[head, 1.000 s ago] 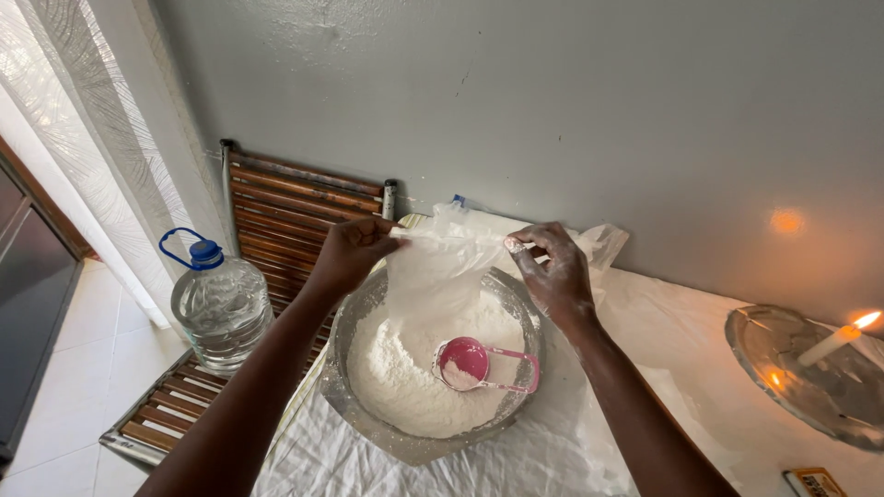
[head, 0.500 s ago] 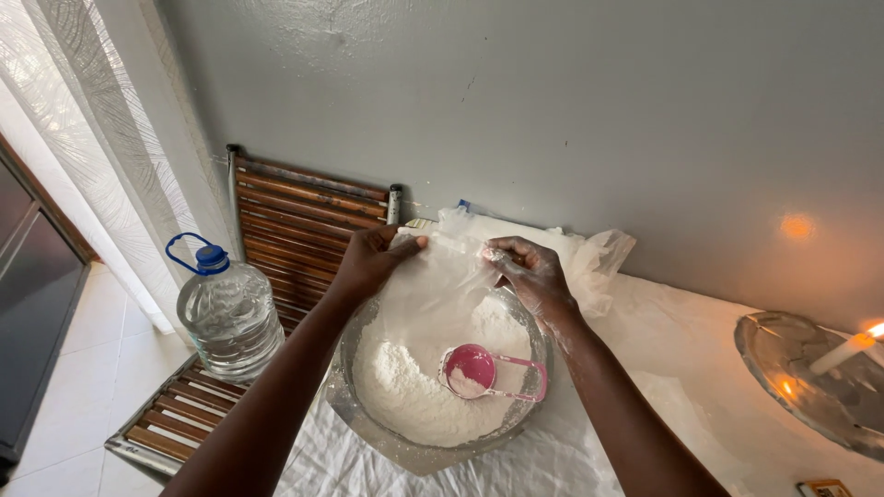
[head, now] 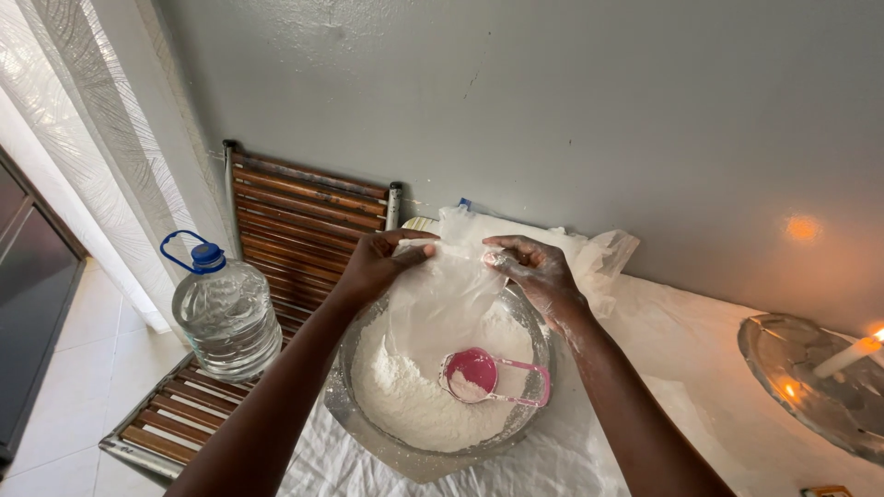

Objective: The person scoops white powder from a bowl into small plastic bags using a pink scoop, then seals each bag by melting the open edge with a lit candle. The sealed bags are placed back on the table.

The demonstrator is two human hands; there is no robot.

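White-clothed bench (head: pixel 700 368): both hands have dropped; left hand (head: pixel 382 262) and right hand (head: pixel 539 271) each pinch the clear bag (head: pixel 442 294), emptied over the floured bowl (head: pixel 345 405).

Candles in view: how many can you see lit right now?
1. A white candle burns at the far right edge, standing on a shiny metal tray on the white cloth. The orange spot on the wall above is only its glow. The frame edge may hide others.
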